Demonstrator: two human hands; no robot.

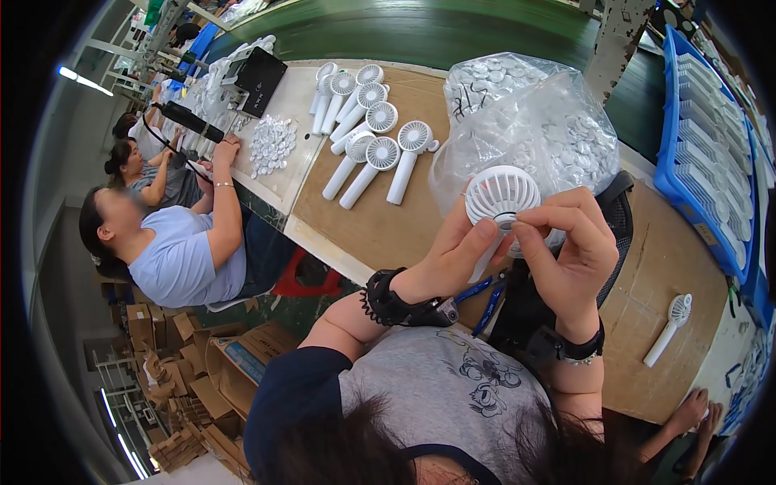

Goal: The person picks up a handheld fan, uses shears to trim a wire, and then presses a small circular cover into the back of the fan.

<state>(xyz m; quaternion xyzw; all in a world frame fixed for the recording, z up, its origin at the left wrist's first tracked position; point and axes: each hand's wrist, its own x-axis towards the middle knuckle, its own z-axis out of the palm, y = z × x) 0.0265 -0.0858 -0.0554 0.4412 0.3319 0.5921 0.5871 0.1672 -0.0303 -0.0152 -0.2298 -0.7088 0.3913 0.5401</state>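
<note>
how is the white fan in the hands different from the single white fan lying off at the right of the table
The white handheld fan with a round grille is raised above the brown table, pinched between the left hand and right hand; the lone white handheld fan lies flat, untouched. The held one shows its grille face-on, handle mostly hidden behind the hands; the lone one shows its whole handle. Both are white with round grilles.

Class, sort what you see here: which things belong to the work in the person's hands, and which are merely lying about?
In the work:
- left hand and right hand, both gripping the white handheld fan
- clear bag of small round parts behind it

Lying about:
- row of white fans on the table
- single fan at right
- blue tray
- cardboard boxes on the floor
</note>
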